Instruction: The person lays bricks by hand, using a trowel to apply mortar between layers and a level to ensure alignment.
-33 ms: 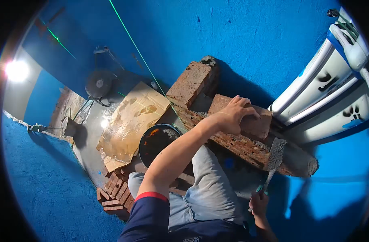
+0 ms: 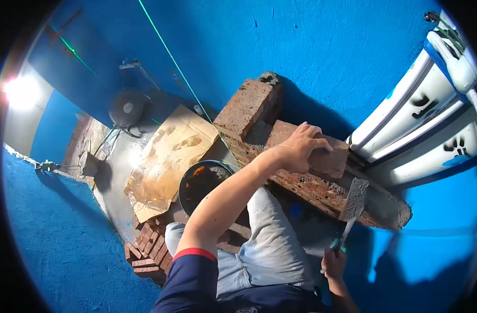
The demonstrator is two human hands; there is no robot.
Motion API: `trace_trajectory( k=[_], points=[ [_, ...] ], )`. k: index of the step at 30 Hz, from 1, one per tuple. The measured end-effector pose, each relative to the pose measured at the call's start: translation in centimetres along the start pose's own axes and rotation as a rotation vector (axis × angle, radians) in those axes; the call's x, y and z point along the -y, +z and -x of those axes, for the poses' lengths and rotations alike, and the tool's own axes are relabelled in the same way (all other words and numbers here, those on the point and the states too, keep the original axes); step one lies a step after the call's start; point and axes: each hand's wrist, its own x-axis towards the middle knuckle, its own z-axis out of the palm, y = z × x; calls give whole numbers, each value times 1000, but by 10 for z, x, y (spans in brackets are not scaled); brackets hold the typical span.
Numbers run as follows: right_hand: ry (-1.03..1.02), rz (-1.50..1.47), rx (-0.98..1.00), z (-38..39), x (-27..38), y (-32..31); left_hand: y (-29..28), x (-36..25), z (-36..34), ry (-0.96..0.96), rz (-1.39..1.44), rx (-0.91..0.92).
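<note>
My left hand [image 2: 301, 148] grips a red brick [image 2: 329, 159] from above, on a low course of bricks and mortar [image 2: 311, 195] along the blue wall. Another brick [image 2: 243, 109] sits on the far end of the course, with a gap between the two. My right hand [image 2: 332, 263], low on the right, is closed round the handle of a trowel [image 2: 353, 203]; grey mortar covers its blade, which is beside the near part of the course. A dark bucket [image 2: 202, 185] stands left of the course, partly behind my left forearm.
Cardboard [image 2: 165, 151] lies left of the bucket, with stacked bricks [image 2: 150, 255] below it. A dark fan-like object [image 2: 126, 112] stands farther back. A green line [image 2: 176, 62] runs down to the course. Tall white panels [image 2: 410, 125] lean at the right. Blue walls [image 2: 66, 224] surround the area.
My left hand and the brick under it have shifted very slightly to the left. My right hand and the trowel look almost unchanged.
</note>
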Motion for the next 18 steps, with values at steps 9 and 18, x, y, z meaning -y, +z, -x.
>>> trace_trajectory(
  k=[9,18],
  points=[
    [-104,171,35,-10,-18,5,-16,32,13,-56,-21,67],
    [-234,278,49,-12,-30,-1,-30,42,18,-109,-81,175]
  ],
)
